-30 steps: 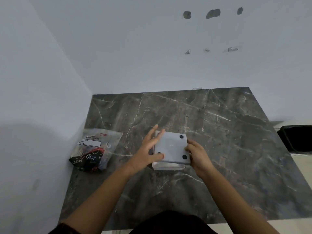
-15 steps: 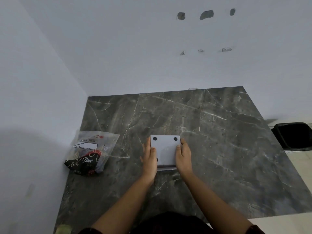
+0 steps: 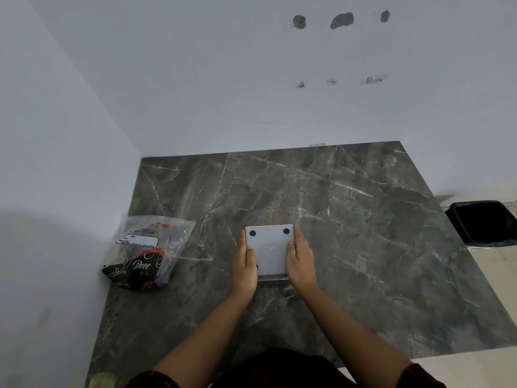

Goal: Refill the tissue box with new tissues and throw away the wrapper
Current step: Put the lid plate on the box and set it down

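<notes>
A white square tissue box (image 3: pixel 269 247) lies upside down on the dark marble table (image 3: pixel 349 225), its flat base plate with black rubber feet facing up. My left hand (image 3: pixel 244 266) presses along the box's left side and my right hand (image 3: pixel 300 263) along its right side, fingers flat on the base plate. A plastic tissue pack (image 3: pixel 145 253) with a black and red "Dove" print lies at the table's left edge, against the wall. It looks sealed and full.
A black bin (image 3: pixel 486 222) stands on the floor beyond the table's right edge. White walls close in the table at the left and the back. A small pale green thing (image 3: pixel 102 380) shows at the bottom left corner.
The base plate was tilted and askew over the box; now it lies square on it. Both hands have moved to the box's two sides and rest flat there.
</notes>
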